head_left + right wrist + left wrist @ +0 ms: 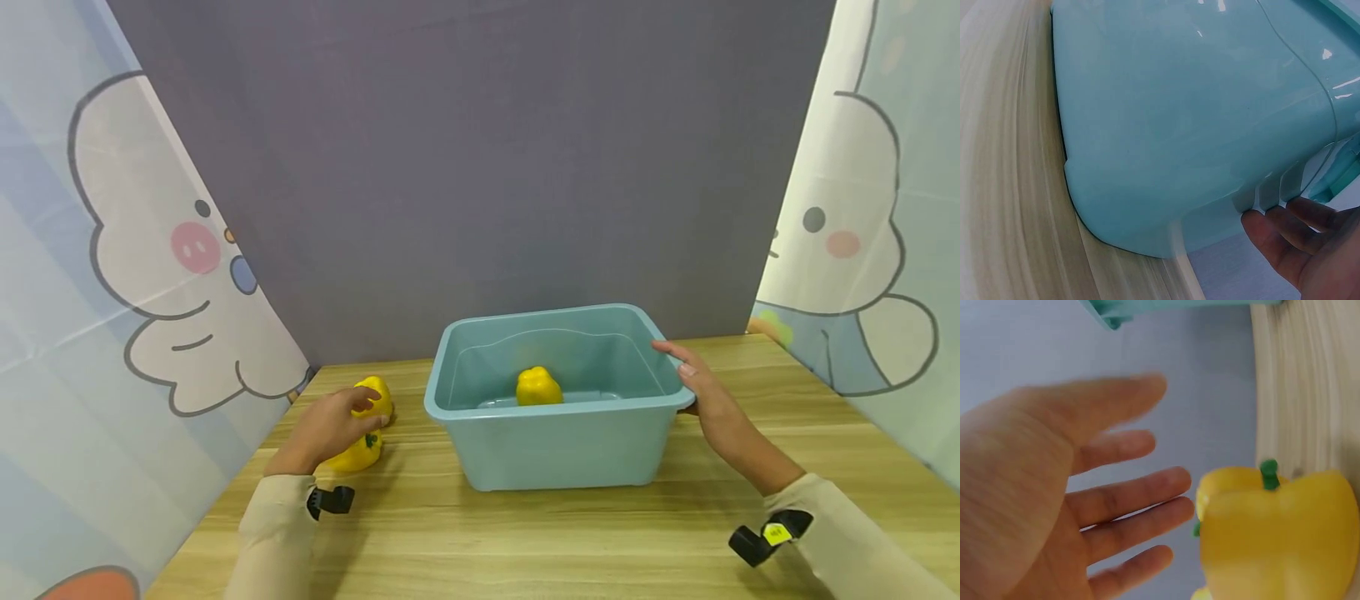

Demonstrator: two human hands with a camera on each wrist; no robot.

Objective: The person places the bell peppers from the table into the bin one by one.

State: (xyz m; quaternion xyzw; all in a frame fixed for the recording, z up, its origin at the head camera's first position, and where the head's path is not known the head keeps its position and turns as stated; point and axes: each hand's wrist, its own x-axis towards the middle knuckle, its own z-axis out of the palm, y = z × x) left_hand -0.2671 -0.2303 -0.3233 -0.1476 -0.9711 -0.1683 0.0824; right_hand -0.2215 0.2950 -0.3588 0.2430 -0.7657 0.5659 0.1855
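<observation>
Two yellow bell peppers lie on the table at the left in the head view, one farther back (382, 402) and one nearer (360, 455) with a green stem. Above them hovers my left hand (330, 427), partly covering both. The left wrist view shows its fingers spread loosely, apart from the closest bell pepper (1279, 540). My right hand (712, 408) grips the right rim of a light blue plastic bin (555, 446). Its fingertips (1257, 225) touch the bin's outer wall below the rim. Inside the bin sits another yellow bell pepper (538, 387).
The bin stands mid-table on a wood-grain tabletop (480, 542). A grey cloth backdrop (487, 167) rises behind it. Curtains with cartoon figures hang at the left (150, 250) and right (847, 233).
</observation>
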